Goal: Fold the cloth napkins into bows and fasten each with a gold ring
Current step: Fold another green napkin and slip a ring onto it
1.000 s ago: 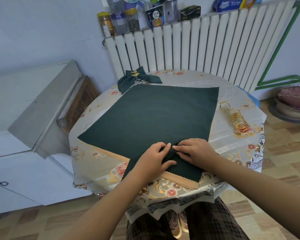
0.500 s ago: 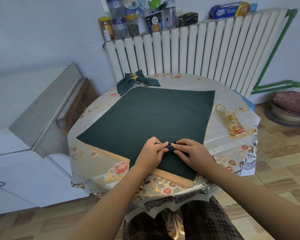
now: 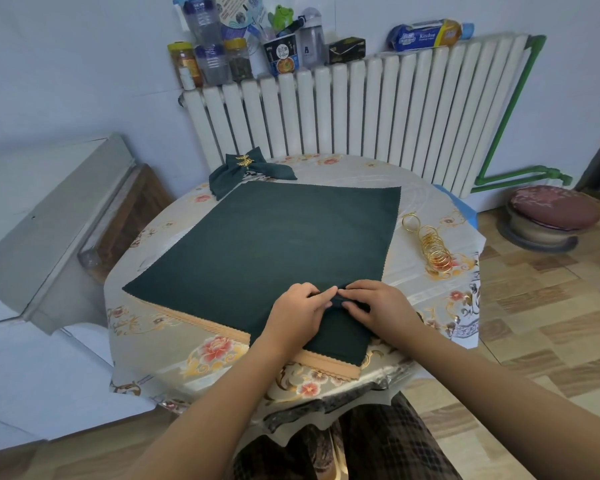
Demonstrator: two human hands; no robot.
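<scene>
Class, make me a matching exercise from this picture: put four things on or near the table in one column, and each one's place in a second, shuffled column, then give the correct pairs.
Things:
1. finished bow napkin
2. gold rings
3. flat green napkin
4. round cushioned stool

Places:
A. on the floor, right of the table
B. spread over the table's middle, its near edge pinched by the left hand and right hand
C. at the table's far left edge, near the radiator
D. in a row on the table's right side

Pairs: 1-C, 2-D, 3-B, 4-A
</scene>
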